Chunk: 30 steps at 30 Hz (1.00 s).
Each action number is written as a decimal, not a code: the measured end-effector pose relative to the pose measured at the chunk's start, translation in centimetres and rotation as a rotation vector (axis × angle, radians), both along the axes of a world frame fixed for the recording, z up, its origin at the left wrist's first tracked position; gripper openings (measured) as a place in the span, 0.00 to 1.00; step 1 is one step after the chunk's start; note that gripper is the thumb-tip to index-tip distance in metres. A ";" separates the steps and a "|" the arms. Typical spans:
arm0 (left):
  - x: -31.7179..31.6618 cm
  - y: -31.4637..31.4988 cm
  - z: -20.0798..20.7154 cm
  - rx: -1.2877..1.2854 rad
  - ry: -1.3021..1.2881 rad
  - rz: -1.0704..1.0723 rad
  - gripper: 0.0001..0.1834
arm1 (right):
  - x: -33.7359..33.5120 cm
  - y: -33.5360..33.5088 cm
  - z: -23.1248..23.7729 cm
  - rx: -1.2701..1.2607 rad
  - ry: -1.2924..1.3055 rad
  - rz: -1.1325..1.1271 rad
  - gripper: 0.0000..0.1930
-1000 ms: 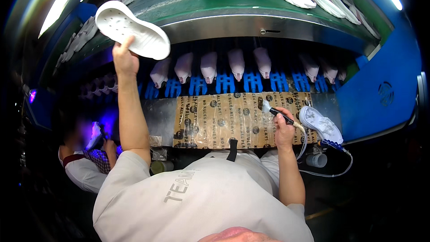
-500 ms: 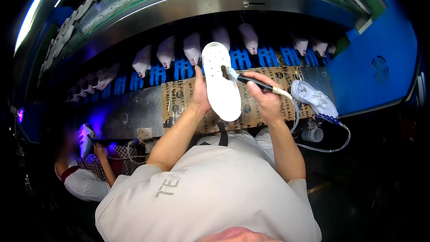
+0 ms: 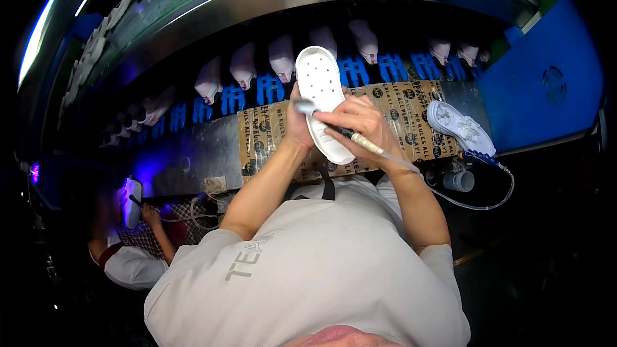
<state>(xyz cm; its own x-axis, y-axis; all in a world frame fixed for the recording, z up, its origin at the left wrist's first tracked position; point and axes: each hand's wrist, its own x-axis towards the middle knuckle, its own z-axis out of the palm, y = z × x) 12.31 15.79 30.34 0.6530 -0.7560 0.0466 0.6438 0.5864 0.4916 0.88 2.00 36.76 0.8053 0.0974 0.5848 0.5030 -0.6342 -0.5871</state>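
My left hand (image 3: pixel 299 123) grips a white shoe sole (image 3: pixel 319 80) by its left edge, holding it up over the cardboard-covered bench. Its toe-to-heel length runs away from me, with small holes at the far end and slots at the near end. My right hand (image 3: pixel 367 122) is closed round a brush (image 3: pixel 342 131) with a dark handle and a tube at its back end. The brush head is blurred and lies across the sole's left edge, close to my left hand. Some of the sole's right edge is hidden behind my right hand.
Printed cardboard (image 3: pixel 265 141) covers the bench. To the right lie a white shoe (image 3: pixel 459 126) and a clear cup (image 3: pixel 459 181). Ahead, pale shoe uppers (image 3: pixel 281 58) stand by blue holders (image 3: pixel 268 88) under a metal-edged conveyor (image 3: pixel 308 5). At left, a co-worker's hand (image 3: pixel 152 215) works near another shoe (image 3: pixel 132 200).
The brush has moved from the middle of the sole to its left edge, and my right hand has come left across the sole. The view has shifted slightly.
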 end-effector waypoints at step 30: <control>5.7 -1.1 12.7 0.079 -0.561 -0.202 0.41 | -3.1 -1.7 3.7 0.072 0.102 0.096 0.14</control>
<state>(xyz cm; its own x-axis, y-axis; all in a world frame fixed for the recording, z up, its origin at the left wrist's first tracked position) 18.04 14.70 43.05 0.3879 -0.8779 0.2806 0.3687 0.4268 0.8257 -2.23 0.26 40.47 0.8501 0.1371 0.5084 0.4943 -0.5406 -0.6807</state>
